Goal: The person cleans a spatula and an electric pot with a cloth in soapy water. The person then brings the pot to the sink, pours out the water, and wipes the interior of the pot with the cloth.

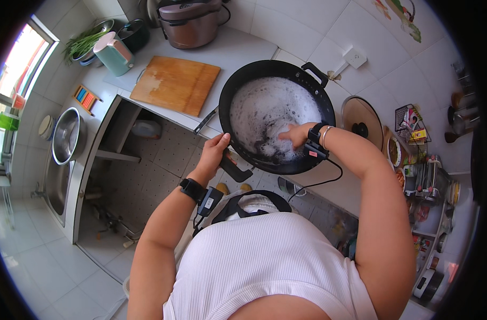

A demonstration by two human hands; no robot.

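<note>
A large black wok [276, 69] full of foamy, soapy water [267, 96] lies in front of me. My left hand [216, 154] grips its near rim beside the black side handle [236, 171], thumb on top and fingers underneath. The fingers of my right hand [297, 135] dip into the suds at the wok's right side. Foam hides the fingertips, so whether they hold anything cannot be told. A second loop handle [316, 75] juts from the far rim.
Behind to the left are a wooden cutting board [175, 85], a kettle [113, 54] and a rice cooker [191, 26]. A steel basin [69, 136] rests by the sink [56, 192]. A glass lid [362, 120] leans on the right, near a wire basket [413, 124] and condiment jars.
</note>
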